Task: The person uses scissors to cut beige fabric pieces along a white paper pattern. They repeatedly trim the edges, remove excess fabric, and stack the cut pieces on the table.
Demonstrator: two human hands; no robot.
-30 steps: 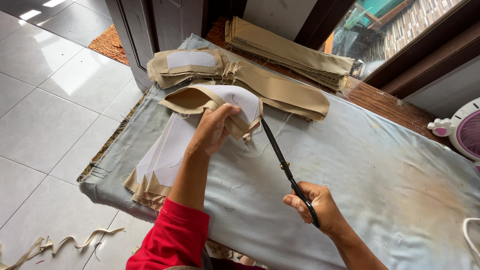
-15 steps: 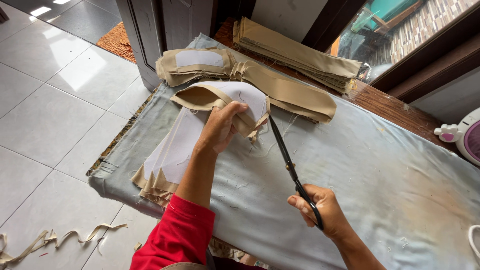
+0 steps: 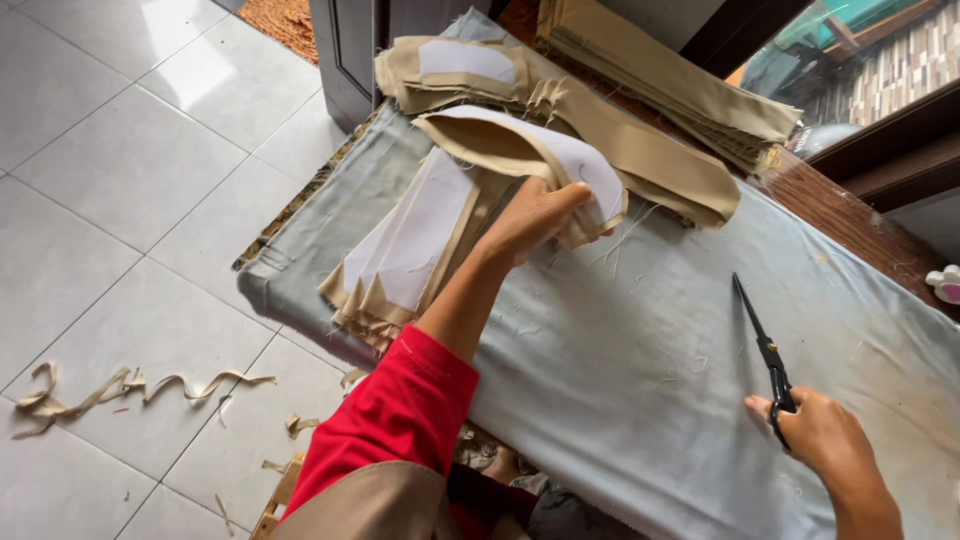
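My left hand (image 3: 532, 215) grips the folded-over edge of a stack of tan fabric pieces with white lining (image 3: 520, 150), lifting it off the grey-covered table (image 3: 640, 360). The rest of that stack (image 3: 405, 250) lies flat near the table's left edge. My right hand (image 3: 815, 435) holds black scissors (image 3: 762, 345) by the handles, blades closed and pointing away from me, resting on the cloth well to the right of the fabric.
More tan fabric piles lie at the far side: one with a white patch (image 3: 455, 65) and a long stack (image 3: 670, 85). Fabric trimmings (image 3: 120, 385) litter the tiled floor at left. A dark cabinet (image 3: 350, 50) stands behind the table.
The scissors have pulled away from the fabric, moving right and toward me with my right hand. My left hand has curled the fabric edge up higher.
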